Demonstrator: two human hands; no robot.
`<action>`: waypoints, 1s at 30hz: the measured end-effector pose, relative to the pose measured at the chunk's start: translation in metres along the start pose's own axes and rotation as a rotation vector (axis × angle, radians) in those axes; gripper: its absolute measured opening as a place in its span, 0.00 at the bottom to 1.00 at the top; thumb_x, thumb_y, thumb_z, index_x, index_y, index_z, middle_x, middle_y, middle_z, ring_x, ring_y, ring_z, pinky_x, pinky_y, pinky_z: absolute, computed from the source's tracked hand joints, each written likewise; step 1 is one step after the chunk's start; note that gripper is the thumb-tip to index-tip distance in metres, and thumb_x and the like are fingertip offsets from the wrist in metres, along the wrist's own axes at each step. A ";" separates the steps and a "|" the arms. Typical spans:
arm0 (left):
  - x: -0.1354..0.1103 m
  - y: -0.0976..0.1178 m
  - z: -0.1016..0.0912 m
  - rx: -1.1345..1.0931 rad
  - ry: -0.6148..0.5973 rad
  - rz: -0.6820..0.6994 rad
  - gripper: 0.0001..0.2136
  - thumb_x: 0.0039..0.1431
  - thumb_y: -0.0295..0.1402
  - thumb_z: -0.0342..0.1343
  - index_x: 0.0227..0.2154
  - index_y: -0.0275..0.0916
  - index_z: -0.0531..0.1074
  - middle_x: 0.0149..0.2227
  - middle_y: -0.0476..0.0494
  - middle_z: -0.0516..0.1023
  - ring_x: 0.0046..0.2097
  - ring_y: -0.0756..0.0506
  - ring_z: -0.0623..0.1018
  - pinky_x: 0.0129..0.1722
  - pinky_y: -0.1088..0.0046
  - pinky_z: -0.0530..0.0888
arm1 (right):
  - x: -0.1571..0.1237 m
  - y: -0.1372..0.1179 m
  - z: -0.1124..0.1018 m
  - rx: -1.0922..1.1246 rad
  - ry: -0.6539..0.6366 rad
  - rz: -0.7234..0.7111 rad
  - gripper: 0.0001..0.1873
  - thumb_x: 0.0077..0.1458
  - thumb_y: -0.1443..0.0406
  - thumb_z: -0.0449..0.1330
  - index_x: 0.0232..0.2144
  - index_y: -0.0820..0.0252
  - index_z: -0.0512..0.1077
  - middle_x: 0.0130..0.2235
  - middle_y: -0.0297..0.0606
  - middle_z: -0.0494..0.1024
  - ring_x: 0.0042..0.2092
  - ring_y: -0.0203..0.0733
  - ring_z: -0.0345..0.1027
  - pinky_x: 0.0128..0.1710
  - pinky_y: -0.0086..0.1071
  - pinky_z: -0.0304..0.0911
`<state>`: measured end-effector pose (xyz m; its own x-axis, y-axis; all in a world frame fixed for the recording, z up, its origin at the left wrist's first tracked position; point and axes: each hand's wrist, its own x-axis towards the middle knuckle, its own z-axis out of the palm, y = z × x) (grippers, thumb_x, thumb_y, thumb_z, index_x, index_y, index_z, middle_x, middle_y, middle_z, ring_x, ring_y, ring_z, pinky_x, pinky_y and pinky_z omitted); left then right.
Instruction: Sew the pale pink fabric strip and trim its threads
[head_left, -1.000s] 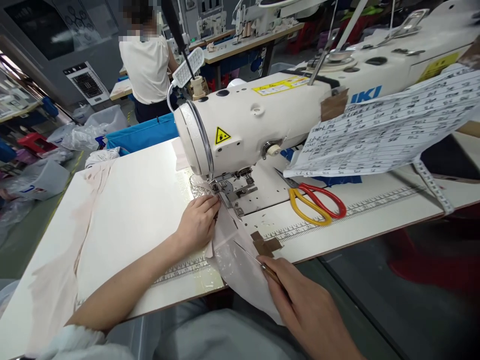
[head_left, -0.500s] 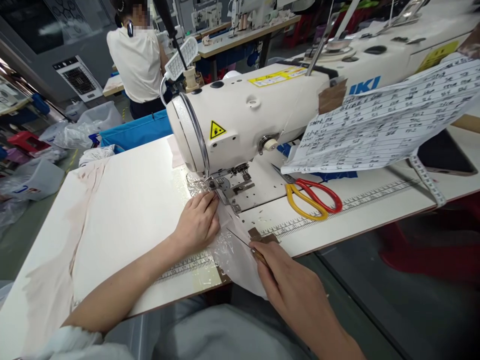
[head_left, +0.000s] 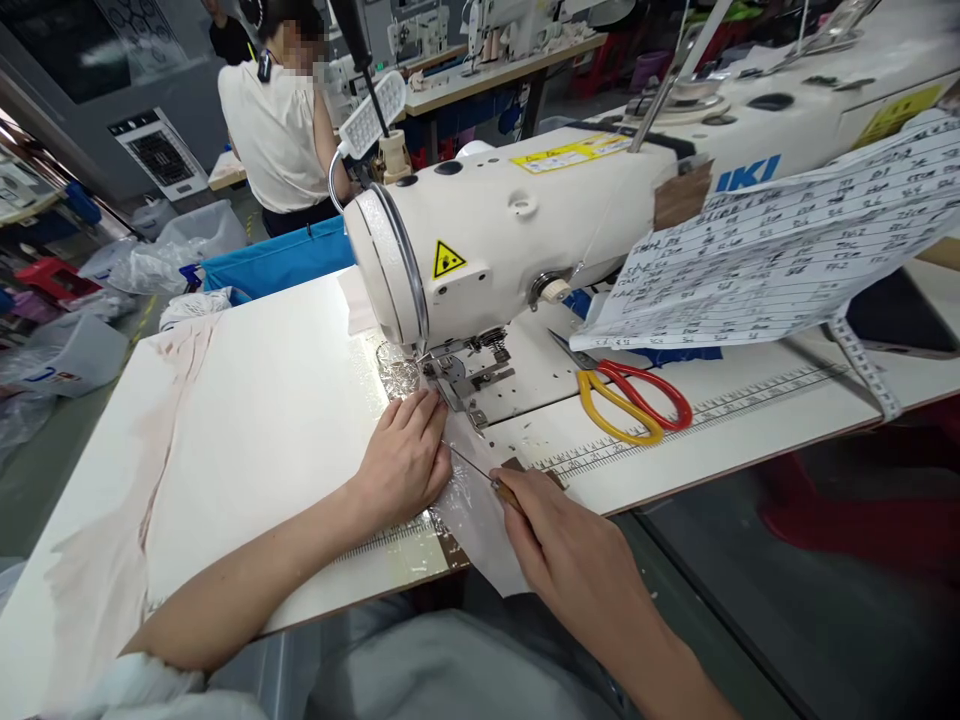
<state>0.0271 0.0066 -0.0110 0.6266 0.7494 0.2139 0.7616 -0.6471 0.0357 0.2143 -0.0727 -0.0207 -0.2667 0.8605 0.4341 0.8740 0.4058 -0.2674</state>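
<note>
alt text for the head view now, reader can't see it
A person's left hand rests on pale fabric at a white sewing machine; the right hand holds a thin, brown-handled tool over it. Scissors with red and yellow handles lie to the right.

Awl (head_left: 504, 490): thin metal shaft, smooth wooden-looking handle
Pale cloth (head_left: 487, 540): thin, with glossy glints
Sewing machine (head_left: 480, 235): smooth, glossy painted-looking casing
Scissors (head_left: 609, 372): metal blades, smooth plastic-looking grips
Sheet at right (head_left: 772, 250): matt paper
Worktop (head_left: 277, 400): smooth, low sheen

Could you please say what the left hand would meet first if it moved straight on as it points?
The left hand would probably meet the metal presser-foot assembly first, though depth is unclear.
</note>
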 end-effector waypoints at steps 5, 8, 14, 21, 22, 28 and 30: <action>0.000 0.001 -0.001 0.023 0.005 0.016 0.22 0.66 0.33 0.41 0.58 0.24 0.63 0.60 0.29 0.66 0.63 0.35 0.63 0.61 0.54 0.62 | 0.005 -0.002 0.000 0.003 -0.007 -0.011 0.13 0.64 0.71 0.45 0.44 0.62 0.68 0.35 0.39 0.78 0.28 0.38 0.73 0.22 0.28 0.61; 0.000 0.002 -0.002 0.036 0.004 0.035 0.22 0.66 0.33 0.41 0.57 0.23 0.64 0.60 0.28 0.67 0.62 0.35 0.64 0.61 0.55 0.63 | 0.009 -0.003 0.002 -0.002 -0.001 -0.025 0.13 0.63 0.71 0.45 0.44 0.62 0.67 0.34 0.39 0.78 0.29 0.39 0.73 0.22 0.28 0.62; 0.000 0.001 -0.002 0.058 0.022 0.034 0.21 0.66 0.32 0.42 0.57 0.25 0.65 0.59 0.29 0.68 0.61 0.35 0.65 0.61 0.55 0.62 | 0.016 -0.004 0.006 -0.013 -0.004 -0.019 0.13 0.62 0.72 0.45 0.44 0.61 0.67 0.34 0.36 0.79 0.28 0.39 0.74 0.22 0.28 0.62; 0.005 -0.006 -0.002 0.058 0.032 -0.002 0.20 0.65 0.32 0.44 0.57 0.28 0.65 0.57 0.30 0.68 0.60 0.36 0.65 0.59 0.55 0.63 | 0.026 -0.007 0.012 -0.064 0.009 -0.020 0.14 0.62 0.73 0.44 0.44 0.62 0.67 0.35 0.39 0.80 0.28 0.39 0.75 0.23 0.29 0.63; 0.006 -0.007 -0.003 0.063 0.024 -0.023 0.20 0.65 0.32 0.44 0.57 0.29 0.65 0.55 0.31 0.68 0.59 0.35 0.66 0.58 0.55 0.64 | 0.027 -0.007 0.013 -0.073 0.007 -0.018 0.14 0.62 0.73 0.45 0.44 0.62 0.67 0.35 0.39 0.81 0.28 0.40 0.75 0.23 0.29 0.63; 0.010 -0.014 -0.004 0.103 -0.006 -0.068 0.20 0.65 0.33 0.45 0.57 0.32 0.65 0.51 0.33 0.70 0.53 0.37 0.69 0.53 0.57 0.67 | 0.038 -0.009 0.021 -0.081 0.026 -0.013 0.13 0.61 0.72 0.45 0.42 0.64 0.69 0.30 0.39 0.81 0.24 0.40 0.75 0.19 0.29 0.60; 0.011 -0.019 -0.003 0.121 -0.013 -0.053 0.19 0.65 0.32 0.45 0.57 0.32 0.65 0.53 0.33 0.70 0.55 0.37 0.68 0.55 0.56 0.66 | 0.041 -0.010 0.022 -0.064 0.045 -0.010 0.13 0.61 0.72 0.45 0.41 0.65 0.69 0.29 0.39 0.80 0.23 0.40 0.74 0.18 0.29 0.59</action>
<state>0.0194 0.0271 -0.0065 0.5862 0.7846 0.2018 0.8078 -0.5851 -0.0713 0.1859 -0.0350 -0.0192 -0.2583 0.8410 0.4753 0.8958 0.3927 -0.2080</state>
